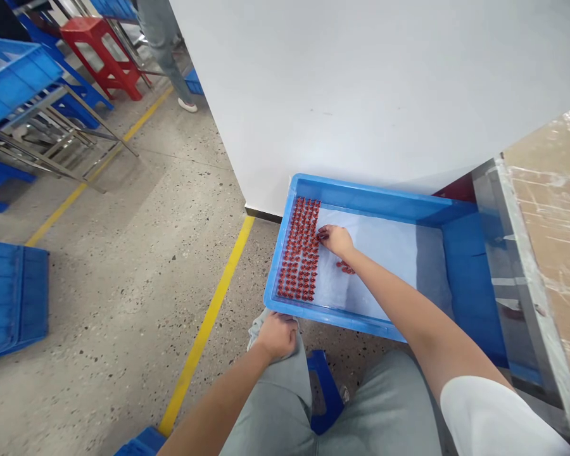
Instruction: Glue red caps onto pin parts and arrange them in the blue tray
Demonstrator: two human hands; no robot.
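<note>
A blue plastic tray (356,326) lies before me, lined with a pale sheet (384,240). Close rows of small, pointed dark red pieces (300,250) fill its left end. My right hand (337,240) reaches in at the right edge of these rows, fingertips pinched around one small dark red piece. A little heap of loose red pieces (344,267) lies on the sheet beside my wrist. My left hand (279,334) rests on my knee, right below the tray's near left corner. Its fingers are curled, and whatever they may hold is hidden.
A white panel (351,95) stands behind the tray. At right is a metal-edged surface with brown, film-wrapped board (551,190). Blue crates (16,297), a red stool (102,54), a metal stand (66,139) and another person's leg (164,50) are on the left. A yellow line (209,323) crosses the floor.
</note>
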